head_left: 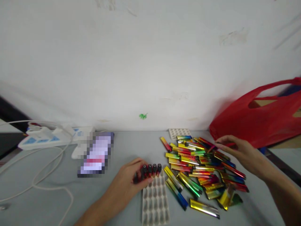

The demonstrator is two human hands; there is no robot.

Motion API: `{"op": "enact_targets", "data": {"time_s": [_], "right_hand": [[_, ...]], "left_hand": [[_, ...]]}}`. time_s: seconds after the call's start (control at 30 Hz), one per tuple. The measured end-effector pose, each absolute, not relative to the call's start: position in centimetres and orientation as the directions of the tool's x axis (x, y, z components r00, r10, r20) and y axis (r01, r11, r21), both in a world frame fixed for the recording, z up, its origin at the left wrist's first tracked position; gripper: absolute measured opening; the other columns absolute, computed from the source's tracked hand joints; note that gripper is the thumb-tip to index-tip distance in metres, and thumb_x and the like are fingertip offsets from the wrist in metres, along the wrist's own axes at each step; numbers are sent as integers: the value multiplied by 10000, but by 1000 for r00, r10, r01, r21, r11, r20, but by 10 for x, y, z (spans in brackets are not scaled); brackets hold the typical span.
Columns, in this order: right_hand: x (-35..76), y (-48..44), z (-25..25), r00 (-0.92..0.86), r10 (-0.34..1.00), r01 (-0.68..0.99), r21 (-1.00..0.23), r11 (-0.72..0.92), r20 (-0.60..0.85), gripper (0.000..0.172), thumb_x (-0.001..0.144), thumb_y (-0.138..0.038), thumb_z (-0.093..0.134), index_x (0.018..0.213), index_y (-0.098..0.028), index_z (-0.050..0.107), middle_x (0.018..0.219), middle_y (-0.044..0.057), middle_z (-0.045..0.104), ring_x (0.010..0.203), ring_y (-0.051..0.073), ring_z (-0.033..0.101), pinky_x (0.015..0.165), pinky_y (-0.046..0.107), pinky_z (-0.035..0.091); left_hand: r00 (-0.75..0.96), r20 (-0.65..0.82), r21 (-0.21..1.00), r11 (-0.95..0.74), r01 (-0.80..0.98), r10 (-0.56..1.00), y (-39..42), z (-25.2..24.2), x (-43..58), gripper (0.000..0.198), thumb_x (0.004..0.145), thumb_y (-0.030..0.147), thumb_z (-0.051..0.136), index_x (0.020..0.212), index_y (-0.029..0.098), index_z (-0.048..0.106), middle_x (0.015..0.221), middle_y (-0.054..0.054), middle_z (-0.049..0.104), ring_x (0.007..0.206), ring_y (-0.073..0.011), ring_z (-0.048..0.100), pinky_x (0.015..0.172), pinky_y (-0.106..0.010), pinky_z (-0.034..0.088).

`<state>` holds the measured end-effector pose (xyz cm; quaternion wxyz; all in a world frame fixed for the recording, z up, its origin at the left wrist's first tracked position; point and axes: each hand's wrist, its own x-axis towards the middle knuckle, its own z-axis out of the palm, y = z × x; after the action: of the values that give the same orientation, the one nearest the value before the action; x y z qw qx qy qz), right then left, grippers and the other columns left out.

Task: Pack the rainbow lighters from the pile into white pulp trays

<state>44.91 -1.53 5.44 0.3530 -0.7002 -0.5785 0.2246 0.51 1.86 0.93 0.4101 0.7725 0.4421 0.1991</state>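
A white compartment tray (pixel 155 201) stands at the front of the table. In its far row several lighters with black tops (pixel 154 168) stand upright. My left hand (pixel 128 180) is at the tray's far left corner, with fingers curled around a dark-ended lighter (pixel 135 178), mostly hidden. The thumb reaches across in front of the standing lighters. To the right lies a loose pile of shiny gold, red, green and blue lighters (pixel 188 160). Over the far right of the pile, my right hand (pixel 237 149) pinches a pinkish-purple lighter (pixel 213 147) between thumb and fingers.
A second white tray (pixel 179 133) lies against the wall behind the pile. A red plastic bag (pixel 256 116) stands at the back right. On the left are a phone (pixel 97 153), a white power strip (pixel 44 138) and loose white cables (pixel 50 187).
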Motion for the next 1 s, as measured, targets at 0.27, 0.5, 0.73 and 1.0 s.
{"op": "enact_targets", "data": {"time_s": [0.27, 0.5, 0.73, 1.0], "right_hand": [[345, -3, 74, 424, 900, -180, -965, 189, 97, 445, 844, -617, 897, 1013, -229, 758, 746, -17, 643, 662, 115, 597, 599, 197, 501], [254, -10, 76, -222, 932, -397, -846, -355, -287, 437, 886, -550, 882, 1048, -169, 743, 683, -80, 473, 470, 24, 170, 405, 196, 71], [238, -10, 45, -110, 980, -491, -848, -200, -167, 456, 959, -628, 780, 1098, -197, 725, 646, -79, 498, 457, 49, 212, 429, 230, 109], [225, -18, 35, -305, 909, -574, -706, -415, -286, 636, 893, -748, 763, 681, -209, 499, 590, -109, 225, 518, 79, 114, 476, 243, 110]], "left_hand": [[542, -64, 794, -286, 536, 838, 20, 9, 4, 270, 987, 455, 726, 1015, 190, 767, 960, -26, 671, 793, -201, 638, 683, -281, 427], [535, -42, 801, -292, 523, 844, 20, 4, 4, 223, 979, 413, 734, 970, 190, 747, 903, -6, 630, 774, -196, 615, 673, -278, 415], [517, -29, 813, -281, 511, 856, 17, 7, 5, 207, 958, 395, 776, 1030, 202, 771, 889, -3, 644, 780, -201, 618, 682, -283, 415], [478, 37, 843, -284, 456, 878, 16, 17, 2, 433, 877, 442, 895, 1262, 282, 779, 935, 17, 667, 697, -155, 564, 634, -261, 400]]}}
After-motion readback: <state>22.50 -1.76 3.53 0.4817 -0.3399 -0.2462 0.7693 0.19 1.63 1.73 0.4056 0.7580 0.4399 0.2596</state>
